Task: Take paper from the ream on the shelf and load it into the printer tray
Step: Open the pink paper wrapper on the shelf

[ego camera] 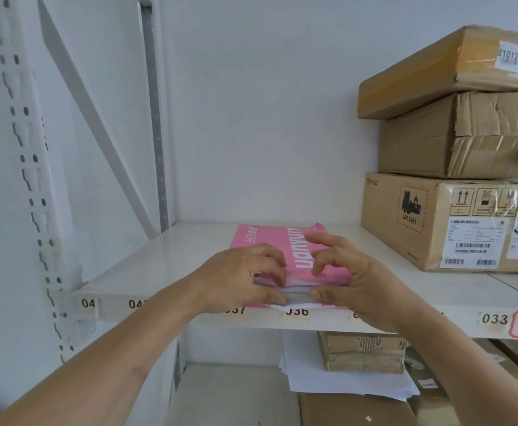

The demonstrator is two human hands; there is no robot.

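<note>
While both forearms reached up from 6 o'clock, the left hand (241, 276) pinched the near open end of the pink ream (294, 256), thumb under, fingers on top. The right hand (348, 276) gripped the same end at 3 o'clock of the left, thumb on the white sheets (296, 292), fingers curled above the wrapper. The ream lay flat at the shelf (165, 262) front edge. Stacked cardboard boxes (454, 186) stood at 2 o'clock, well apart.

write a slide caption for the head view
Both hands, left and right, pinch white sheets from the pink ream on the shelf.
</note>
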